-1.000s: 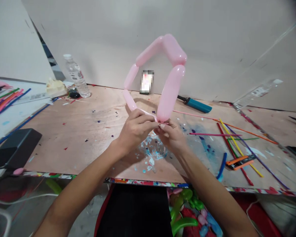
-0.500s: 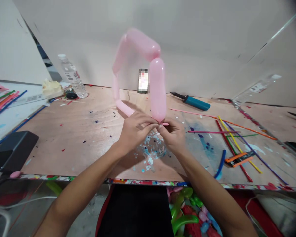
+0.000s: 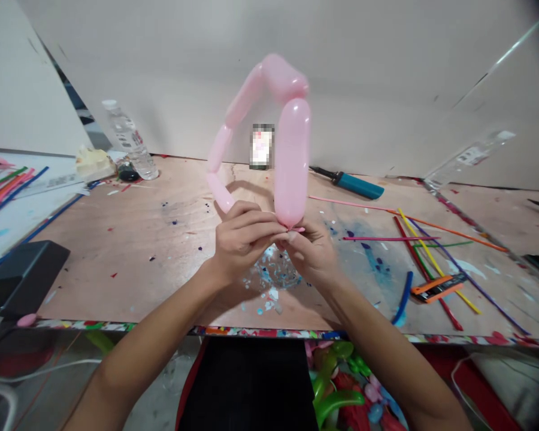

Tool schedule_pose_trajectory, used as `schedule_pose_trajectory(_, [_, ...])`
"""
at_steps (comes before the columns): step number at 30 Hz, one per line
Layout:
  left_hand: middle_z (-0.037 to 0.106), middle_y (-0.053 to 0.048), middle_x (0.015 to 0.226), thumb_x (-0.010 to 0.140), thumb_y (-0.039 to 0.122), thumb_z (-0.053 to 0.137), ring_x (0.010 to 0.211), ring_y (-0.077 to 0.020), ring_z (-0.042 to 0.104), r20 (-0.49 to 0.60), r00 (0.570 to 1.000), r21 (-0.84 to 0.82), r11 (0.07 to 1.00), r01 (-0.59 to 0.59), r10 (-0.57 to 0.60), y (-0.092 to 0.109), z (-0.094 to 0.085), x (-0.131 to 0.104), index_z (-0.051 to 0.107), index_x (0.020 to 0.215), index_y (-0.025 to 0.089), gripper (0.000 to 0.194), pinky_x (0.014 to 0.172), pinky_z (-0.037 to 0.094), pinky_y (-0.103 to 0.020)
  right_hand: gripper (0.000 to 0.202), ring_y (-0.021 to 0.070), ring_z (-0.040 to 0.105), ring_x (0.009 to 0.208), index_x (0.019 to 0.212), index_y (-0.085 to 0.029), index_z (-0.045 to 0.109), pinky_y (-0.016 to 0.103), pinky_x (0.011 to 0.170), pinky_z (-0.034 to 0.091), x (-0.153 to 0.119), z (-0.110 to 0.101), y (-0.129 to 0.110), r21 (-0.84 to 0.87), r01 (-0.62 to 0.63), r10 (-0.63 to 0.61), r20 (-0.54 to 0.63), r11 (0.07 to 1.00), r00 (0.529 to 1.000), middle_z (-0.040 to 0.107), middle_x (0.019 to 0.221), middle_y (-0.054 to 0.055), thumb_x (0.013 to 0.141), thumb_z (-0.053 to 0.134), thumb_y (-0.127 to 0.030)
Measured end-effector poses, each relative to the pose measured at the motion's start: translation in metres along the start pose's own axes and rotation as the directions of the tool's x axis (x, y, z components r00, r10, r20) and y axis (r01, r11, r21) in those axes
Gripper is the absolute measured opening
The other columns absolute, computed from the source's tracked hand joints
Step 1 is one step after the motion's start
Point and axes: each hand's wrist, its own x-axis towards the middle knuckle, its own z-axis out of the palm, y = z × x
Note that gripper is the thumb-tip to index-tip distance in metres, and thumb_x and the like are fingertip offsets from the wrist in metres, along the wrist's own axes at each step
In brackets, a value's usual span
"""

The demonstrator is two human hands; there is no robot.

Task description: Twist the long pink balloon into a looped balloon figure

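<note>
- Done: the long pink rubber balloon (image 3: 291,158) is inflated and pinched into at least five sausage-shaped segments, looping through the upper centre of the frame.
- Seemingly unfinished: at centre, the left hand (image 3: 242,242) and right hand (image 3: 315,250) grip the loop's bottom, fingertips closed together; whether it is fastened, I cannot tell.
- Uninflated: thin multicoloured rubber balloons (image 3: 377,239), right of frame.

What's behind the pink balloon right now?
Through the gap in the pink balloon, I see a blurred phone and parts of the wall and table. Anything directly behind the balloon's sections is covered.
</note>
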Motion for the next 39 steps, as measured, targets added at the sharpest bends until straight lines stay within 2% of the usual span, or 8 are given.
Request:
schedule_pose_trajectory(3, [0.075,-0.001,0.092,0.085,0.02,0.068,0.088,-0.016,0.062,0.019,0.996,0.078,0.993,-0.087,0.085,0.0,-0.001,-0.002,0.072,0.095,0.025,0.012,0.081,0.053,-0.034,0.022,0.012,0.051,0.061,0.079,-0.024,0.064,0.028,0.06,0.044,0.0,0.003,-0.002,0.049,-0.02,0.02,-0.011,0.999,1.0,0.056,0.067,-0.003,0.073,0.075,-0.042])
schedule_pose_trajectory(7, [0.075,-0.002,0.096,0.086,0.015,0.064,0.092,-0.017,0.062,0.038,0.991,0.127,0.984,-0.129,0.125,0.0,-0.002,-0.001,0.07,0.101,0.023,0.018,0.083,0.054,-0.034,0.02,0.0114,0.051,0.058,0.076,-0.024,0.064,0.027,0.059,0.045,0.0,0.006,-0.006,0.103,-0.019,0.019,-0.007,0.994,1.0,0.056,0.062,-0.004,0.073,0.075,-0.041])
schedule_pose_trajectory(16, [0.075,-0.002,0.104,0.086,0.015,0.063,0.098,-0.0186,0.062,0.147,0.983,0.211,0.968,-0.136,0.106,-0.004,-0.006,-0.003,0.07,0.108,0.025,0.025,0.086,0.053,-0.035,0.021,0.0115,0.05,0.057,0.078,-0.023,0.065,0.028,0.059,0.046,0.002,0.003,-0.003,0.032,-0.03,0.032,-0.062,0.999,0.998,0.055,0.061,-0.004,0.074,0.073,-0.042])
schedule_pose_trajectory(21, [0.075,-0.002,0.105,0.085,0.017,0.066,0.098,-0.0198,0.062,0.197,0.976,0.282,0.948,-0.148,0.094,-0.006,-0.008,-0.005,0.069,0.107,0.023,0.023,0.085,0.05,-0.036,0.017,0.0109,0.053,0.059,0.076,-0.021,0.067,0.027,0.061,0.046,0.001,-0.003,-0.003,-0.141,0.015,-0.028,-0.09,0.99,0.996,0.059,0.064,-0.003,0.08,0.07,-0.038])
schedule_pose_trajectory(26, [0.075,-0.004,0.097,0.089,0.019,0.061,0.091,-0.018,0.062,0.322,0.945,0.253,0.958,-0.136,0.049,-0.009,-0.015,-0.001,0.07,0.099,0.022,0.014,0.082,0.049,-0.034,0.021,0.0114,0.054,0.057,0.071,-0.019,0.067,0.025,0.055,0.043,0.002,-0.004,-0.014,-0.392,0.026,-0.047,-0.046,0.92,0.998,0.061,0.062,-0.001,0.082,0.068,-0.037])
schedule_pose_trajectory(31, [0.074,-0.006,0.092,0.09,0.016,0.055,0.084,-0.0169,0.062,0.428,0.904,0.108,0.993,-0.056,0.004,-0.007,-0.019,0.005,0.07,0.093,0.018,0.016,0.079,0.05,-0.033,0.022,0.0121,0.055,0.059,0.075,-0.019,0.068,0.025,0.055,0.042,0.003,-0.003,-0.021,-0.551,0.084,-0.082,0.028,0.831,0.996,0.063,0.065,0.0,0.086,0.063,-0.037])
schedule_pose_trajectory(36, [0.072,-0.007,0.083,0.087,0.013,0.057,0.078,-0.0165,0.064,0.33,0.938,0.018,0.994,0.106,-0.106,-0.004,-0.016,0.007,0.071,0.086,0.016,0.014,0.073,0.051,-0.03,0.023,0.0125,0.057,0.063,0.081,-0.018,0.068,0.025,0.058,0.044,0.002,-0.006,-0.02,-0.493,0.053,-0.002,0.102,0.868,0.995,0.064,0.071,0.001,0.088,0.062,-0.04])
schedule_pose_trajectory(39, [0.072,-0.006,0.079,0.086,0.016,0.06,0.076,-0.0157,0.065,0.313,0.925,-0.001,0.974,0.229,-0.217,-0.002,-0.012,0.006,0.071,0.083,0.016,0.012,0.071,0.051,-0.028,0.018,0.0126,0.058,0.064,0.083,-0.019,0.067,0.026,0.06,0.045,0.003,-0.007,-0.018,-0.48,0.05,-0.026,0.056,0.876,0.998,0.065,0.072,0.001,0.085,0.066,-0.036])
